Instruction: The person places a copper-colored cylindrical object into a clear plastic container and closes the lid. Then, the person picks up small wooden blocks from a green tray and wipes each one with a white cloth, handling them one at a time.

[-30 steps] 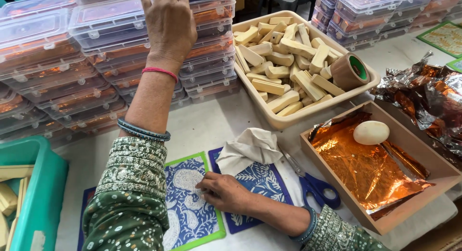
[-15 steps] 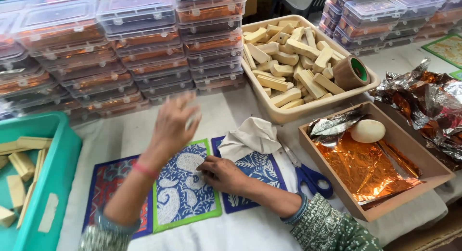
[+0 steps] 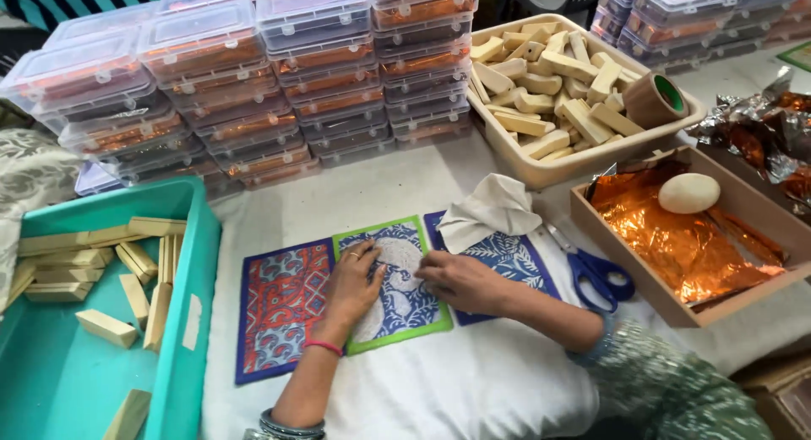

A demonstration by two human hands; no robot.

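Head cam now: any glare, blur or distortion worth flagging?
Head view: even, soft light, weak shadows; bright glare on the orange foil and clear box lids; both hands, left hand and right hand, look sharp; wide-angle bending toward the edges.

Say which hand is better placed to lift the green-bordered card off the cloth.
Probably the left. The left hand lies flat on the green-bordered card; the right hand touches only its right edge, over the blue card.
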